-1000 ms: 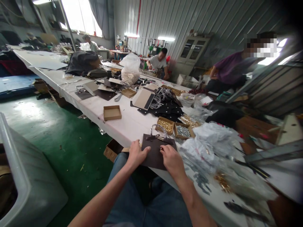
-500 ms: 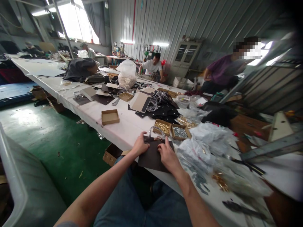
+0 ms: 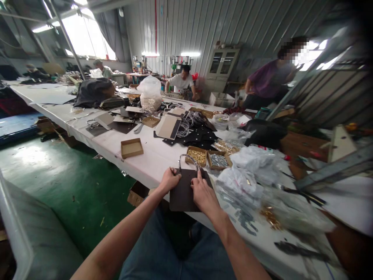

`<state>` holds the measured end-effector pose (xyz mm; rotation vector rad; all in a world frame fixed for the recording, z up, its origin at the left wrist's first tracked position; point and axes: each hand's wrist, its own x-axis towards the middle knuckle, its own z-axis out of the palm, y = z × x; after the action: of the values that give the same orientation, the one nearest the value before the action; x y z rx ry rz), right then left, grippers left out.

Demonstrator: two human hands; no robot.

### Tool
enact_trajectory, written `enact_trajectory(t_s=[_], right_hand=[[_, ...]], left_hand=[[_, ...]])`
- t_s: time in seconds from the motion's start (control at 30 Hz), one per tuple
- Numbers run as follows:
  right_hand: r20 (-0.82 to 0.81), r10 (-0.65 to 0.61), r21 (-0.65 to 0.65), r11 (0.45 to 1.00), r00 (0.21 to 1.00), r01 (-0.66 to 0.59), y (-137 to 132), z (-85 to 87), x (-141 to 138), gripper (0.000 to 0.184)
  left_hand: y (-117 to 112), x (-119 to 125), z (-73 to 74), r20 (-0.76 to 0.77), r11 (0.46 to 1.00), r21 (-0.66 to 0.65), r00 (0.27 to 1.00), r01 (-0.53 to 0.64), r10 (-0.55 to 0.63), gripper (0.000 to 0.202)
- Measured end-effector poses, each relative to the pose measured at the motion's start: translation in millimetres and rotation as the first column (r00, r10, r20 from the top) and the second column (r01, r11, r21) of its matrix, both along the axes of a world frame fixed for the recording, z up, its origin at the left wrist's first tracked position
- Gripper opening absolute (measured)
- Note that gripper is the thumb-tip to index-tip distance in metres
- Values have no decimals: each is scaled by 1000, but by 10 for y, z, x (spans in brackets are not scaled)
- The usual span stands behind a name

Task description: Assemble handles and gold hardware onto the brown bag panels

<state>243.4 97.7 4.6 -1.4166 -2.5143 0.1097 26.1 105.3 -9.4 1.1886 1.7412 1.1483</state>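
A dark brown bag panel (image 3: 184,194) lies flat at the table's near edge, partly over my lap. From its top edge rises a looped handle (image 3: 186,156) in clear wrapping. My left hand (image 3: 170,180) is closed at the panel's upper left corner, by the handle's left end. On the panel's right side rests my right hand (image 3: 204,193), its index finger stretched to the handle's right end and its other fingers curled. What lies under those curled fingers is hidden. Just beyond the handle stand a box of gold-coloured hardware (image 3: 196,155) and a box of silver-coloured hardware (image 3: 218,160).
An empty cardboard box (image 3: 132,148) stands to the left on the white table (image 3: 151,155). Beige boards (image 3: 168,126) and black pieces are piled farther back. Plastic bags (image 3: 241,181) and flat metal strips (image 3: 246,219) lie right. Two co-workers are across the table.
The panel's top now lies flatter and the handle loop stands more open. My left hand has curled its fingers in at the corner; my right index finger has shifted onto the handle's end.
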Motion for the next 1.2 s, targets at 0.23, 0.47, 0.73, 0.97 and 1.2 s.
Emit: enact_trajectory(t_s=[0.23, 0.47, 0.73, 0.97, 1.2], right_hand=[[-518, -157, -2, 983, 841, 182, 153, -103, 99, 33], [-849, -129, -193, 978, 513, -74, 591, 124, 262, 40], [-770, -63, -235, 953, 635, -192, 631, 140, 435, 35], [-759, 3, -204, 949, 651, -242, 549, 62, 502, 20], [-783, 69, -180, 927, 619, -330, 594, 79, 498, 18]], left_hand=[[-174, -28, 54, 43, 989, 147, 999, -16, 10, 32], [-292, 76, 205, 382, 960, 273, 923, -61, -50, 61], [-389, 109, 196, 649, 996, -62, 755, -65, 90, 44], [-395, 208, 206, 619, 1000, 2, 786, -24, 18, 48], [-344, 226, 266, 591, 1000, -25, 807, 4, 12, 43]])
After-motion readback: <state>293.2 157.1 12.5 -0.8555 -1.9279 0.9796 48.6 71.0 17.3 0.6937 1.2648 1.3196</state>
